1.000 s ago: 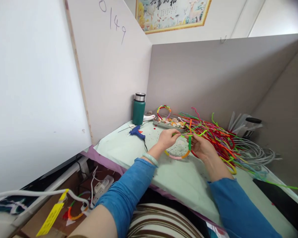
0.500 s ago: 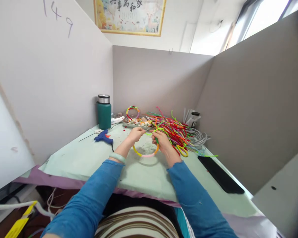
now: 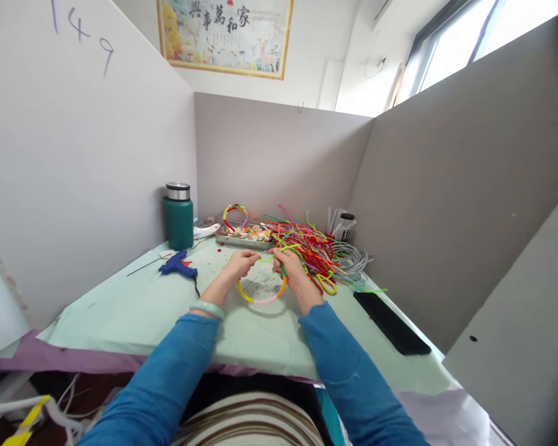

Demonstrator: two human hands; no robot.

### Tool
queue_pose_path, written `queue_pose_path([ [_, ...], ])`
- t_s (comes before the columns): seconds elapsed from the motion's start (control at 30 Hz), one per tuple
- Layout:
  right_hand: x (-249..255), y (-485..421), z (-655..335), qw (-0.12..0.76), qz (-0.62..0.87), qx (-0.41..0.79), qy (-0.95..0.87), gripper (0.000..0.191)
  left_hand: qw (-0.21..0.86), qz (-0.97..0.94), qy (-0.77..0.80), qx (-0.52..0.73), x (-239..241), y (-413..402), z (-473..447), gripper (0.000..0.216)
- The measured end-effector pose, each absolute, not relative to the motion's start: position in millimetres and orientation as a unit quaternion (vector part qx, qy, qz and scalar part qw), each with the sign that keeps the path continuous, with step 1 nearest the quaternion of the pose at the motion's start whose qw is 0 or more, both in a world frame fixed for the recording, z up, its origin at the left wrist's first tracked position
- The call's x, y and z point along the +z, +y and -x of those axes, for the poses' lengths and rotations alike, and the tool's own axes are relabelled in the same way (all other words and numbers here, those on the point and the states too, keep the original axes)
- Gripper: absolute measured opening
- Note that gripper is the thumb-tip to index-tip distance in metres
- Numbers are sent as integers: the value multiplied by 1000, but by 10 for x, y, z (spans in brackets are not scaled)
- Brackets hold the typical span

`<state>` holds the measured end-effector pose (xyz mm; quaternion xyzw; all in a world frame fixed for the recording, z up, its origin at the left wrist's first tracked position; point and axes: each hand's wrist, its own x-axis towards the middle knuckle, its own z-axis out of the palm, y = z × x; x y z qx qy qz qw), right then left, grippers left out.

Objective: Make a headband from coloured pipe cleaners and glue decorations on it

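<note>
While pinched at its upper arc from both sides, hangs tilted just over the middle of the table (image 3: pixel 134 310): hoop (image 3: pixel 261 296), a thin round ring wrapped in fuzzy chenille bands of yellow, pink, orange and green. Cannot tell whether lower rim touches the cloth.

Grip: left hand (image 3: pixel 242 263) closed on hoop's upper left, fingers curled. Same for right hand (image 3: pixel 292 271) at upper right, over the green band. Between them arches a lime-green pipe cleaner (image 3: pixel 267 259), a soft bristly stem. Pale jade-like bangle (image 3: pixel 207 308) on left wrist; blue sleeves on both arms.

Just right of right hand: pile of pipe cleaners (image 3: pixel 312 243), red, orange, yellow and green, tangled and wiry. Behind the hands: shallow metal tray (image 3: pixel 232 239) of small mixed bits, with a second wrapped hoop (image 3: pixel 235 212) standing at its rear. Further right: coil of white cable (image 3: pixel 354 257); nearer, flat black slab (image 3: pixel 390 314). To the left: blue glue gun (image 3: pixel 177 266) lying on its side, and dark green flask (image 3: pixel 179 218) with steel lid, upright by the partition. Covering the table: smooth mint-green sheet, speckled with crumbs under the hoop.

Against half a second ago: same two-handed clamp, same stem between. View swung a little right; flask and glue gun now sit further left, more window at upper right. Nothing on the cloth moved.
</note>
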<state>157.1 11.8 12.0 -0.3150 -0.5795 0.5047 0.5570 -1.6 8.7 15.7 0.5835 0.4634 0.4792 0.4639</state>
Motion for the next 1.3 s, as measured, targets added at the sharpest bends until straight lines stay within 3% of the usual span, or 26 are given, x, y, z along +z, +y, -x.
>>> queue_pose_path([
  [0.23,122,161,-1563,585,399,284,-646,36,440,-600,471,474,150,111,25,29],
  [0.47,149,41,-1538,597,362,100,-709,33,384,-634,481,469,74,182,50,33],
  [0.7,186,-27,-1508,597,309,240,-700,35,262,-724,462,440,49,193,43,31],
  [0.93,279,17,-1585,626,276,430,-589,41,312,-740,422,421,153,59,14,34],
  [1.3,283,82,-1690,632,361,275,-628,35,347,-768,324,430,258,-96,-28,25],
])
